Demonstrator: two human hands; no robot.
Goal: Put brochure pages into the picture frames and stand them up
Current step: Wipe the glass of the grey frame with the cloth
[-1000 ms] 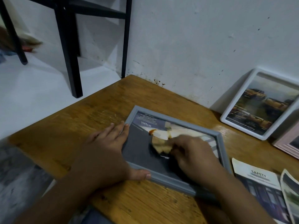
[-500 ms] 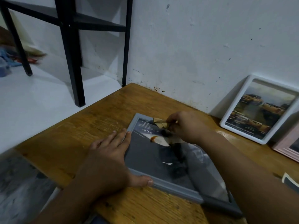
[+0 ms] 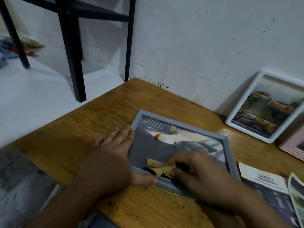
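Note:
A grey picture frame (image 3: pixel 184 125) lies flat on the wooden table (image 3: pixel 102 122) with a brochure page showing a car inside it. My left hand (image 3: pixel 113 155) presses flat on the frame's left edge, thumb along its near rail. My right hand (image 3: pixel 194 171) pinches a small crumpled tan cloth (image 3: pixel 158 166) against the glass near the frame's front edge. An orange smear (image 3: pixel 157 136) shows on the glass. A white frame (image 3: pixel 243 102) with a picture of yellow trucks leans against the wall at the right.
A pink frame (image 3: pixel 294 145) peeks in at the right edge. Loose brochure pages (image 3: pixel 266 181), one headed SAFETY, lie at the right front. Black furniture legs (image 3: pixel 72 56) stand on the white floor beyond the table's left edge. The wall backs the table.
My right hand has swept the cloth from the frame's far left corner back to its near edge. My left hand stays on the frame's left side.

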